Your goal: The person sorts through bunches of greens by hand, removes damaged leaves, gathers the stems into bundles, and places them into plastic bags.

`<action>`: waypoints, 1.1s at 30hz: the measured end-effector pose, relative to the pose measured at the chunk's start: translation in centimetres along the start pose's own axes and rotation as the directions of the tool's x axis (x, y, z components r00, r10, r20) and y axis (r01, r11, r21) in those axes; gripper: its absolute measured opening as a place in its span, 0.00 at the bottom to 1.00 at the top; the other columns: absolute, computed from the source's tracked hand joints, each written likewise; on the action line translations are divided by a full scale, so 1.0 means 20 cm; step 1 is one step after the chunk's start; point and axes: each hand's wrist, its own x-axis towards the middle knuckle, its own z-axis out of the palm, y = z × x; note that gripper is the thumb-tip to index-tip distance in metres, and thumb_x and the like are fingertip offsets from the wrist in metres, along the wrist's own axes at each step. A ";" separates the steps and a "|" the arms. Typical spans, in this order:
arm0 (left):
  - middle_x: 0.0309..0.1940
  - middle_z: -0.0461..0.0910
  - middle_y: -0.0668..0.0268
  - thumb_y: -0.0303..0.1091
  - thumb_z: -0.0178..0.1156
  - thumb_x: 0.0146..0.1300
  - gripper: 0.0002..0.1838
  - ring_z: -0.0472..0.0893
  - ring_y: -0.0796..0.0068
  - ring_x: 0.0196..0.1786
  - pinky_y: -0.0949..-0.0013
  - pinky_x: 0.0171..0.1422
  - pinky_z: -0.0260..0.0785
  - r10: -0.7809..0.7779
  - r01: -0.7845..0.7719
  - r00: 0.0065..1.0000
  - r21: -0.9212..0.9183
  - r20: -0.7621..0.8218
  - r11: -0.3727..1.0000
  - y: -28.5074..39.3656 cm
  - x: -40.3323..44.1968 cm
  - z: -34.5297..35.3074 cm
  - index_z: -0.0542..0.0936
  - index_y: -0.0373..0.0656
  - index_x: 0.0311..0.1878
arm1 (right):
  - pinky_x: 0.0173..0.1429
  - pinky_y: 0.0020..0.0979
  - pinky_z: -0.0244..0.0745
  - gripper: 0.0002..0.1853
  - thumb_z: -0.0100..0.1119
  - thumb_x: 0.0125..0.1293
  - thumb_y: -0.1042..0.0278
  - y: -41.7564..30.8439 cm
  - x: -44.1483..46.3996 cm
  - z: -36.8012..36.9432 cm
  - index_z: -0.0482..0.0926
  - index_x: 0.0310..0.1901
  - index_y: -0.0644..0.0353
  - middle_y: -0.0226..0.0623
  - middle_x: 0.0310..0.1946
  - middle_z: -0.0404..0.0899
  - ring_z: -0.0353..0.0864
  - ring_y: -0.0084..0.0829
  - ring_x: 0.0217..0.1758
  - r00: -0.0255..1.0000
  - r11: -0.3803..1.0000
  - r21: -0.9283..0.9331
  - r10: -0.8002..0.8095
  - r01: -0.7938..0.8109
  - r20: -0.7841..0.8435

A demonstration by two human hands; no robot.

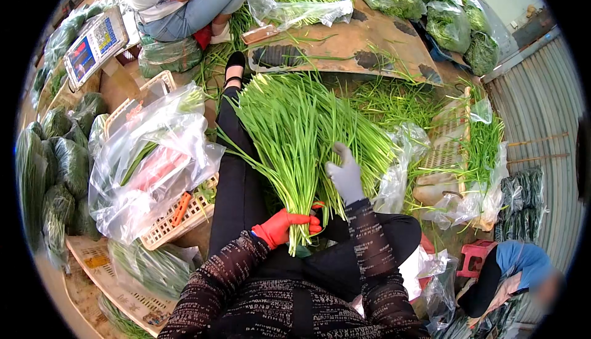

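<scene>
My left hand [284,227], in a red glove, is wrapped round the lower ends of a bunch of garlic chives [289,136]. The long green leaves fan out away from me over my lap. My right hand [346,174], in a grey glove, is beside the bunch on its right, with fingers bent and apart and nothing visible in them. Next to it lies a larger pile of chives [366,133], partly covered by the held bunch.
Clear plastic bags [154,160] lie over a crate [175,225] at left, with an orange-handled tool [181,208]. A scale [95,47] and bagged greens [68,160] stand beyond. Another crate [444,145] is at right. One person [184,0] sits ahead, another [505,277] at lower right.
</scene>
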 end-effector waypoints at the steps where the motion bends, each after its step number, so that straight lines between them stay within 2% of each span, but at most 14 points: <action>1: 0.36 0.78 0.62 0.26 0.53 0.55 0.28 0.80 0.66 0.40 0.62 0.53 0.71 0.001 -0.001 1.000 0.017 -0.010 1.000 0.00 0.00 0.01 0.62 0.39 0.62 | 0.62 0.29 0.61 0.33 0.54 0.49 0.76 0.01 0.01 0.00 0.60 0.60 0.67 0.50 0.54 0.69 0.70 0.39 0.58 0.994 0.991 -0.133 -0.016 0.030 0.106; 4: 0.38 0.78 0.60 0.23 0.52 0.56 0.26 0.79 0.65 0.43 0.63 0.52 0.72 -0.015 0.015 1.000 0.004 0.015 1.000 -0.01 0.02 -0.03 0.65 0.42 0.61 | 0.48 0.29 0.72 0.19 0.59 0.51 0.72 0.14 0.06 0.06 0.74 0.46 0.66 0.43 0.42 0.79 0.79 0.34 0.43 0.932 0.980 0.020 0.182 -0.198 0.313; 7: 0.38 0.77 0.59 0.23 0.52 0.56 0.26 0.80 0.65 0.43 0.63 0.52 0.72 0.000 0.000 1.000 0.012 -0.026 1.000 -0.01 0.00 -0.02 0.65 0.42 0.61 | 0.39 0.27 0.73 0.08 0.60 0.53 0.69 0.10 0.05 0.00 0.80 0.35 0.59 0.39 0.27 0.81 0.80 0.29 0.31 0.988 0.981 -0.188 -0.023 0.051 0.151; 12: 0.35 0.76 0.64 0.23 0.53 0.54 0.26 0.80 0.70 0.38 0.66 0.51 0.72 0.026 -0.025 0.998 0.036 -0.055 0.999 0.01 0.02 0.02 0.65 0.37 0.59 | 0.27 0.18 0.68 0.07 0.55 0.55 0.80 0.08 0.09 -0.40 0.79 0.36 0.63 0.32 0.29 0.80 0.73 0.18 0.24 0.968 0.924 0.345 0.219 -0.167 -0.119; 14: 0.35 0.77 0.63 0.23 0.53 0.54 0.25 0.80 0.71 0.38 0.67 0.50 0.73 -0.003 0.007 0.997 0.050 -0.074 0.999 0.01 0.02 0.02 0.66 0.37 0.58 | 0.33 0.22 0.72 0.06 0.53 0.60 0.73 0.20 0.11 -0.66 0.77 0.36 0.66 0.33 0.28 0.78 0.75 0.20 0.29 0.929 0.929 0.367 0.171 -0.041 -0.328; 17: 0.34 0.77 0.63 0.24 0.53 0.54 0.26 0.80 0.70 0.37 0.66 0.51 0.72 0.014 -0.011 0.998 0.044 -0.062 0.999 0.00 0.04 -0.01 0.66 0.37 0.59 | 0.36 0.31 0.74 0.11 0.54 0.61 0.63 0.37 0.10 -0.87 0.76 0.37 0.63 0.38 0.28 0.78 0.78 0.28 0.33 0.825 0.995 -0.062 0.026 -0.073 -0.564; 18: 0.34 0.77 0.63 0.24 0.53 0.54 0.26 0.80 0.69 0.37 0.65 0.51 0.72 0.021 -0.019 0.999 0.045 -0.047 0.999 0.00 0.04 -0.01 0.65 0.37 0.59 | 0.37 0.34 0.74 0.14 0.53 0.61 0.58 0.38 0.03 -0.89 0.75 0.38 0.62 0.41 0.28 0.78 0.79 0.33 0.36 0.822 0.696 -0.601 -0.027 -0.393 -0.568; 19: 0.33 0.77 0.62 0.24 0.53 0.53 0.27 0.80 0.68 0.37 0.63 0.53 0.71 0.016 -0.015 0.999 0.017 -0.047 1.000 0.00 0.04 -0.01 0.65 0.37 0.59 | 0.39 0.37 0.74 0.17 0.53 0.60 0.53 0.35 -0.04 -0.90 0.74 0.39 0.60 0.44 0.27 0.78 0.79 0.39 0.38 0.838 0.059 -0.840 -0.069 -0.539 -0.542; 21: 0.32 0.78 0.61 0.24 0.53 0.53 0.28 0.80 0.68 0.37 0.62 0.55 0.70 0.030 -0.031 0.999 -0.007 -0.028 1.000 0.00 0.05 -0.03 0.63 0.36 0.60 | 0.38 0.40 0.72 0.21 0.51 0.59 0.46 0.48 -0.09 -0.87 0.74 0.40 0.59 0.46 0.34 0.76 0.78 0.44 0.35 0.901 0.151 -0.889 0.109 -0.433 -0.420; 23: 0.32 0.78 0.61 0.25 0.53 0.53 0.28 0.80 0.67 0.38 0.62 0.55 0.70 0.043 -0.043 0.999 -0.004 -0.024 0.999 0.01 0.05 -0.02 0.63 0.36 0.60 | 0.34 0.38 0.73 0.18 0.53 0.58 0.52 0.40 -0.21 -0.65 0.75 0.39 0.60 0.47 0.29 0.78 0.79 0.42 0.32 0.950 0.687 -0.668 0.114 -0.286 -0.289; 25: 0.32 0.79 0.60 0.25 0.53 0.54 0.27 0.80 0.66 0.38 0.62 0.55 0.69 0.041 -0.039 0.997 0.036 -0.064 0.999 0.01 0.06 -0.01 0.63 0.36 0.60 | 0.30 0.26 0.69 0.16 0.53 0.61 0.59 0.12 -0.35 -0.38 0.73 0.45 0.62 0.39 0.31 0.78 0.76 0.29 0.28 0.943 0.943 -0.129 0.321 -0.308 0.093; 26: 0.32 0.79 0.60 0.25 0.53 0.54 0.27 0.80 0.66 0.38 0.62 0.55 0.69 0.035 -0.032 0.997 0.040 -0.067 0.999 0.00 0.06 -0.02 0.63 0.36 0.60 | 0.28 0.20 0.68 0.16 0.53 0.63 0.63 -0.02 -0.41 -0.25 0.72 0.48 0.64 0.35 0.33 0.78 0.75 0.22 0.26 0.873 0.887 0.118 0.402 -0.446 0.278; 29: 0.32 0.78 0.61 0.25 0.53 0.54 0.27 0.79 0.67 0.39 0.64 0.50 0.71 0.048 -0.045 0.993 0.026 -0.105 0.999 -0.01 0.06 -0.03 0.64 0.37 0.60 | 0.26 0.19 0.66 0.16 0.54 0.61 0.70 0.02 -0.48 -0.01 0.69 0.50 0.66 0.33 0.29 0.76 0.73 0.20 0.24 0.906 0.904 0.213 0.301 -0.371 0.298; 33: 0.35 0.78 0.61 0.23 0.54 0.53 0.28 0.79 0.69 0.38 0.67 0.47 0.72 0.041 -0.042 0.992 -0.011 -0.117 0.999 -0.01 0.08 -0.10 0.64 0.39 0.60 | 0.27 0.19 0.66 0.09 0.54 0.60 0.73 -0.09 -0.53 -0.10 0.74 0.42 0.66 0.31 0.26 0.75 0.71 0.17 0.23 0.787 0.644 0.482 0.341 -0.594 0.515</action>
